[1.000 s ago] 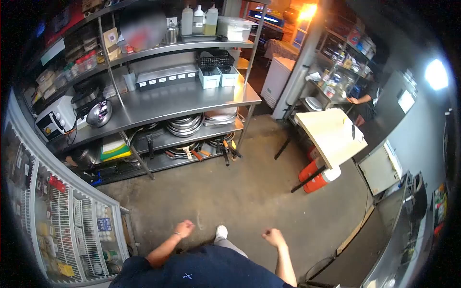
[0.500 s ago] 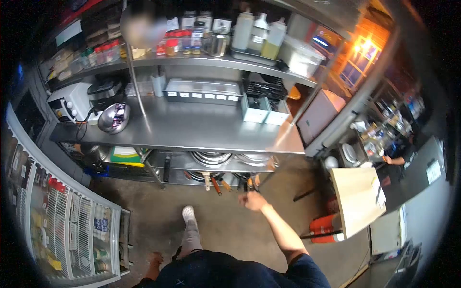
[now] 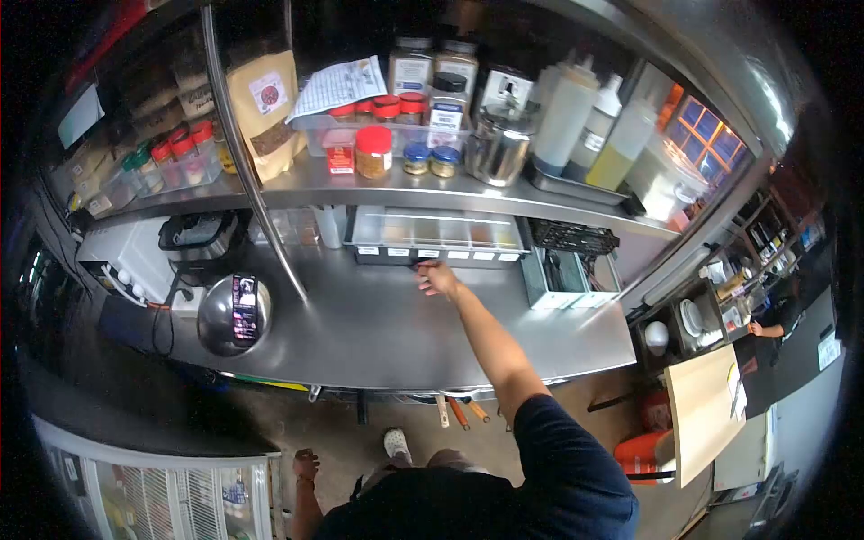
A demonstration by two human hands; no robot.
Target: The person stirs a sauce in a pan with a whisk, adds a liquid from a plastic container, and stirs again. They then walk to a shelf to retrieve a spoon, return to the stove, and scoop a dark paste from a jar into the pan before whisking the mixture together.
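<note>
My right hand reaches over the steel worktop to the front of a long lidded condiment bin with white labels. Its fingers are curled together at the bin's lower front edge, and a small dark patch shows at the fingertips; whether it is a held thing I cannot make out. My left hand hangs low at my side above the floor, with loose, slightly parted fingers and nothing seen in it. Right of the bin stand grey-blue utensil bins with a black rack behind.
A steel bowl with a phone-like device sits on the worktop at left. The shelf above carries red-lidded jars, a steel pot and squeeze bottles. Pan handles jut out below. A co-worker's arm shows far right.
I have moved closer to the worktop. My right hand has gone from below its front edge up and forward to the condiment bin. My left hand still hangs low.
</note>
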